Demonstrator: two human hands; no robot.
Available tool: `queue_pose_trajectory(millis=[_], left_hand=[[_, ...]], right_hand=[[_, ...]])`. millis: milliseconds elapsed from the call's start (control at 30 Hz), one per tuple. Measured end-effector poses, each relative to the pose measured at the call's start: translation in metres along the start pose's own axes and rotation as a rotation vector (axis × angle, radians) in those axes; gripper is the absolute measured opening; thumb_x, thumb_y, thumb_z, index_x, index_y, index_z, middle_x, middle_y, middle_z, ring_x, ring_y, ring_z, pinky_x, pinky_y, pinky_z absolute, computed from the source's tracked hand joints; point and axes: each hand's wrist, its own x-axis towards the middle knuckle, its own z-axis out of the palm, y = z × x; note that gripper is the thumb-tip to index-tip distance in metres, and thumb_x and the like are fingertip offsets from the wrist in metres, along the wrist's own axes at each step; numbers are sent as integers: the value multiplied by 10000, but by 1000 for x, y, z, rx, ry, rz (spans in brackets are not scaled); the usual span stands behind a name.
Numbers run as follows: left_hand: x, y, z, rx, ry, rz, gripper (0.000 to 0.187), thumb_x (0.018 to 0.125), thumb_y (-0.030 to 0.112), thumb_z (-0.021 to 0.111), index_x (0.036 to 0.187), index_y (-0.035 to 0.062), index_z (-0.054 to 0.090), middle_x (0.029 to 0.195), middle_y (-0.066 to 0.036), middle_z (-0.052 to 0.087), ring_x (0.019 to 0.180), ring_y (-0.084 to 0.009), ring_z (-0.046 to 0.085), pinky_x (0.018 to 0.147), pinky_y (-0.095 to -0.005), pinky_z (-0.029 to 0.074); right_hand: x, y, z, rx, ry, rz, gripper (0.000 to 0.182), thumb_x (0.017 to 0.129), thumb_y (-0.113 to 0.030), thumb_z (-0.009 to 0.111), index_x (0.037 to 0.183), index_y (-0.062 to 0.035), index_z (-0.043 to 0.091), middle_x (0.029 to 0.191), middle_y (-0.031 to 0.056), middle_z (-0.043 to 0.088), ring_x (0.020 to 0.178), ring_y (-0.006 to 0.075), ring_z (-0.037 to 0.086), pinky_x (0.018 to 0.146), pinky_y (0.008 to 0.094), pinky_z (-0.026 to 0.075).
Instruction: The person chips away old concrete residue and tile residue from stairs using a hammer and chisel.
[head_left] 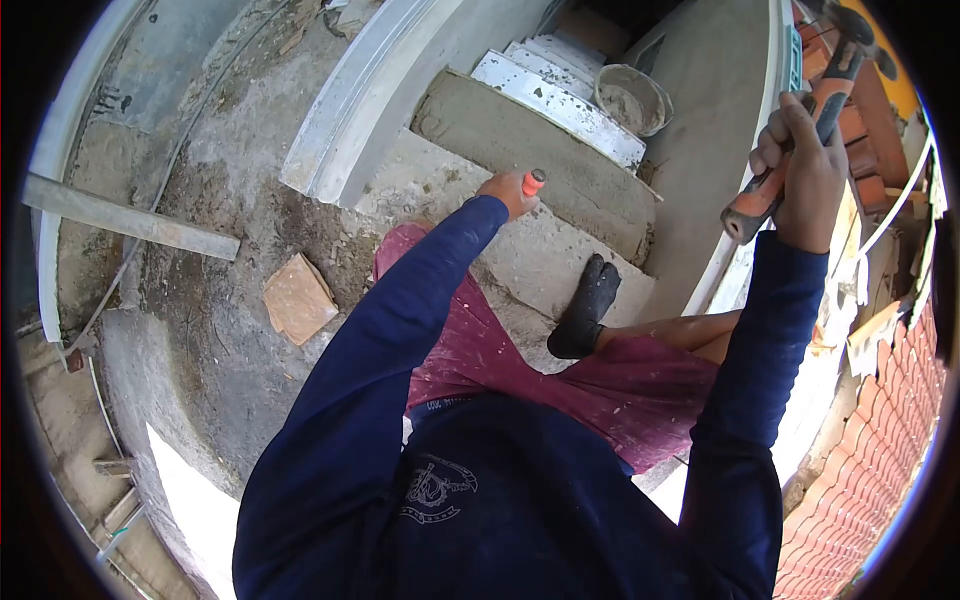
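Observation:
My left hand [508, 194] is closed around a chisel [534, 183] by its orange grip, low over the concrete step [440, 170]. The chisel's dark striking end points up toward me; its blade is hidden beneath my hand. Raised at the right, my right hand [808, 170] grips a hammer [836, 90] with an orange and dark handle. The hammer's metal head is up at the top right, well apart from the chisel. A band of smooth grey mortar [540, 165] lies along the step just beyond my left hand.
White-spattered stairs [560, 105] rise ahead, with a mortar-stained bucket [634, 98] on them. A folded piece of brown paper or card [300, 298] lies on the rough floor at left, near a wooden plank [130, 216]. My dark-socked foot [585, 310] rests on the step. Roof tiles [870, 460] are at right.

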Motion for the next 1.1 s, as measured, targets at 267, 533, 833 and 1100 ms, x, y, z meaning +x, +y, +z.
queue_pose_trajectory(millis=[267, 533, 833, 1100], left_hand=[[0, 0, 2, 6, 25, 4, 436, 738, 360, 752, 1037, 58, 656, 1036, -191, 680, 1001, -364, 641, 878, -430, 512], [1, 1, -1, 18, -12, -10, 411, 759, 343, 738, 1040, 53, 656, 1025, -189, 684, 989, -362, 647, 874, -431, 516], [1, 3, 1, 61, -50, -49, 431, 757, 349, 740, 1055, 54, 644, 1045, -199, 676, 993, -372, 640, 879, -435, 510], [-1, 7, -5, 34, -73, -37, 421, 756, 360, 736, 1032, 53, 652, 1048, -198, 677, 1000, -369, 639, 888, -432, 507]], right_hand=[[-96, 178, 41, -452, -556, 666, 92, 801, -45, 597, 826, 8, 525, 608, 58, 520, 457, 168, 527, 420, 320, 438], [-1, 18, 10, -72, -4, 71, 108, 903, -94, 586, 884, 2, 541, 649, 13, 491, 492, 101, 485, 431, 257, 408], [-88, 169, 34, -393, -585, 743, 120, 811, -63, 575, 837, 28, 502, 605, 57, 509, 435, 163, 531, 370, 314, 426], [14, 23, -2, -69, 7, 65, 87, 888, -88, 580, 879, -11, 540, 648, 19, 507, 500, 101, 501, 456, 259, 435]])
